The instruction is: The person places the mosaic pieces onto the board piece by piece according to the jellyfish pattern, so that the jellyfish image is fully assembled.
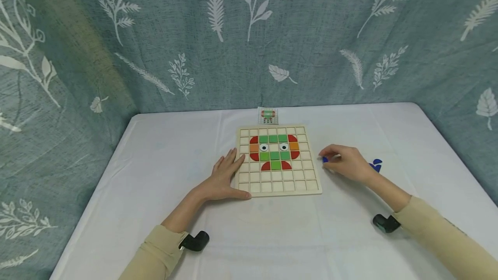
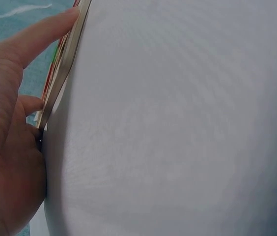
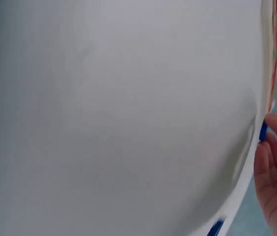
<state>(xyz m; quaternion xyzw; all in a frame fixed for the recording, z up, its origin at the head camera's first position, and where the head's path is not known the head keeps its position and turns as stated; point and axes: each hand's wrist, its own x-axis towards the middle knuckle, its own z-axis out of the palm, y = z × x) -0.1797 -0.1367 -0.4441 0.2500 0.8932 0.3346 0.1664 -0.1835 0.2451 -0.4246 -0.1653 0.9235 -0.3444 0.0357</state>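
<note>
A pale wooden grid board (image 1: 254, 187) lies on the table, partly filled with red, green and orange tiles and two eye tiles (image 1: 284, 146). My left hand (image 1: 223, 180) rests along its left side, fingers spread straight, thumb at the front left corner. In the left wrist view the thumb (image 2: 45, 34) touches the board's edge (image 2: 62, 73). Just right of the board, my right hand (image 1: 346, 163) pinches a small blue tile (image 1: 325, 159) between thumb and fingertips. The right wrist view also shows this blue tile (image 3: 263, 132) in the fingertips.
Several loose blue tiles (image 1: 376, 165) lie on the white tablecloth (image 1: 280, 232), right of my right hand and partly behind the wrist. Behind the board stands a small picture card (image 1: 267, 116) with a similar coloured figure. A patterned teal curtain (image 1: 233, 68) hangs around the table.
</note>
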